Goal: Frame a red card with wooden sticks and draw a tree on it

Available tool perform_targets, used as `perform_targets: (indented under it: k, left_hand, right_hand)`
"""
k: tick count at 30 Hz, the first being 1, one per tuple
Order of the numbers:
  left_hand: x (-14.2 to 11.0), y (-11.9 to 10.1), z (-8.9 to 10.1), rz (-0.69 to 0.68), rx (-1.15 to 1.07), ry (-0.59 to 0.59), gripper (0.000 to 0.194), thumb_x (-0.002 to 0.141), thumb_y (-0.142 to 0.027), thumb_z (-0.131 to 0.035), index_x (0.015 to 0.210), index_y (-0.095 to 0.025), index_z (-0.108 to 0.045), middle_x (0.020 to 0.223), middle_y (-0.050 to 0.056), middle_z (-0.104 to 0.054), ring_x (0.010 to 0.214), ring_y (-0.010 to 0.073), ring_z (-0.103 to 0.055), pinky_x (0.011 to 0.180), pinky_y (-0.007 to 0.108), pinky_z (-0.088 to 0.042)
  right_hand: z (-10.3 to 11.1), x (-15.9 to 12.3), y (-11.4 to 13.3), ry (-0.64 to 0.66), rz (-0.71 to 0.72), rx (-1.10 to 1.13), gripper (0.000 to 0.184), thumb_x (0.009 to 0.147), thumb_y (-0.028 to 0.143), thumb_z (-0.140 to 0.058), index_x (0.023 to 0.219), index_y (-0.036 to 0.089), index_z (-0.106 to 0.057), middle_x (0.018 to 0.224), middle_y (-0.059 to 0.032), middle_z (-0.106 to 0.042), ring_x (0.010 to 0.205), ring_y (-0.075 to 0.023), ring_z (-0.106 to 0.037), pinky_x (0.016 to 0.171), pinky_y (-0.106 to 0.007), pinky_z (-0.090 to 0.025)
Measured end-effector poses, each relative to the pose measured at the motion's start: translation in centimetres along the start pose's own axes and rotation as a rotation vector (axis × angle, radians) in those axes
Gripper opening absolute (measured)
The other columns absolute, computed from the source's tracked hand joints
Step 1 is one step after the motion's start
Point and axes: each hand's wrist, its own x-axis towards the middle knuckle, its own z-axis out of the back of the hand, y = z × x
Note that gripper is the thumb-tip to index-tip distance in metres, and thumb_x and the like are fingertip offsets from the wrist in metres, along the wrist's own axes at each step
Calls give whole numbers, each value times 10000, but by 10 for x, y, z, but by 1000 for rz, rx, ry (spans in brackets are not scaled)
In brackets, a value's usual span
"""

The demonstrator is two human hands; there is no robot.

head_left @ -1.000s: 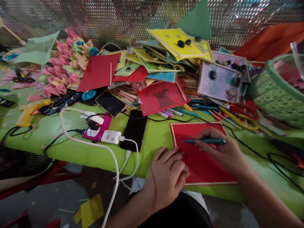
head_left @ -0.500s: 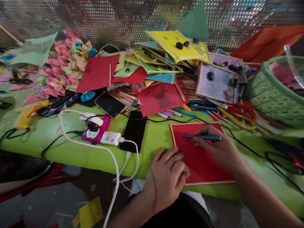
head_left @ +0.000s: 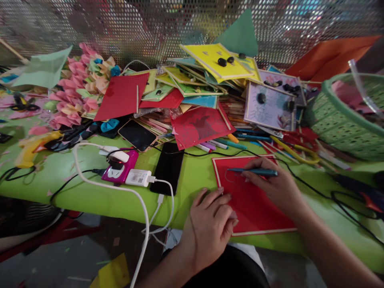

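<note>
My right hand (head_left: 271, 184) grips a blue pen (head_left: 260, 172), its tip on the upper left part of a red sheet (head_left: 255, 212). Thin pale sticks edge this sheet, and a faint curved line (head_left: 227, 175) shows at the pen tip. Over the sheet's left edge lies my left hand (head_left: 211, 218), fingers loosely bent and resting on it, holding nothing that I can see. A black phone (head_left: 168, 168) lies to the left of the sheet. Across the sheet's top edge runs a black cable (head_left: 207, 154).
Left of the phone, a magenta power strip (head_left: 123, 166) carries white chargers and cables. Behind lie stick-framed paper cards (head_left: 222, 64), markers and yellow-handled scissors (head_left: 294, 152). A green basket (head_left: 339, 116) stands right; a yellow glue gun (head_left: 34, 148) lies left, near pink paper flowers (head_left: 70, 96).
The pen tip has moved a little left and up on the red sheet, and a faint curved line has appeared there. My left hand stays in place. The view has shifted slightly.
</note>
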Motion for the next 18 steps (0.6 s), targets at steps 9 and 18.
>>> perform_targets:
  k: [9,18]
  left_hand:
    - [1,-1,0,-2,-4,-8,72,1017,-202,-601,1024,-233,-665,1359,29,-753,1372,233,-626,1204,482,-440]
    - [0,-1,0,-2,34,1,87,1011,-209,-605,1036,-234,-684,1352,51,-756,1357,239,-637,1191,493,-466]
  right_hand:
    - [3,1,-9,-10,-14,-13,269,920,535,-739,987,281,-681,862,-29,-730,757,-240,-667,722,-392,-523]
    - [4,4,-9,-36,-16,-12,274,911,552,-737,959,291,-668,806,-18,-707,716,-242,-660,717,-399,-517]
